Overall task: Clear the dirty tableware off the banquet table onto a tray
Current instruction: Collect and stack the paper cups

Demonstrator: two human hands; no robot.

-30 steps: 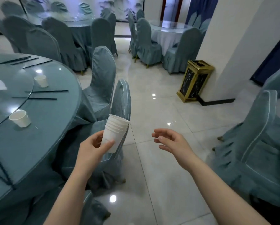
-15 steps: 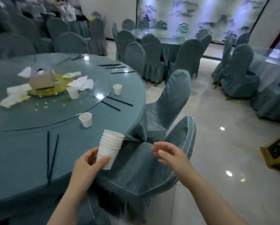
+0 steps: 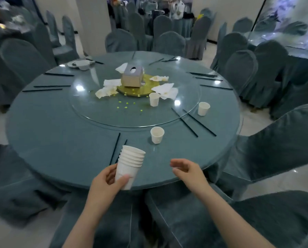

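**Cup collection at the round table: stack in hand, three cups outstanding**

Step in hand: gathering used paper cups. No tray is in view.

Landmark: the grey cardboard tissue box at the centre of the round teal glass-topped table.

- Stack of nested white paper cups: held over the table's near edge, well on the near side of the box, tilted slightly, mouth up.
- Left hand: grip closed around the lowest cup, thumb across the front wall, fingers behind.
- Right hand: grip empty, fingers loosely curled and pointing toward the stack, hovering at the near rim to the right of it.
- Nearest single white paper cup: upright, near-right of the box, between the glass turntable's edge and the stack.
- Second single white paper cup: upright on the turntable, just near-right of the box, beside crumpled white napkins.
- Third single white paper cup: upright, farther right of the box, off the turntable.
- Black chopsticks: pairs lying around the rim.

Next move, as judged: the free right hand reaches forward for the nearest cup, lifts it and drops it into the stack; the cup may hold dregs, so an upright lift seems wise.
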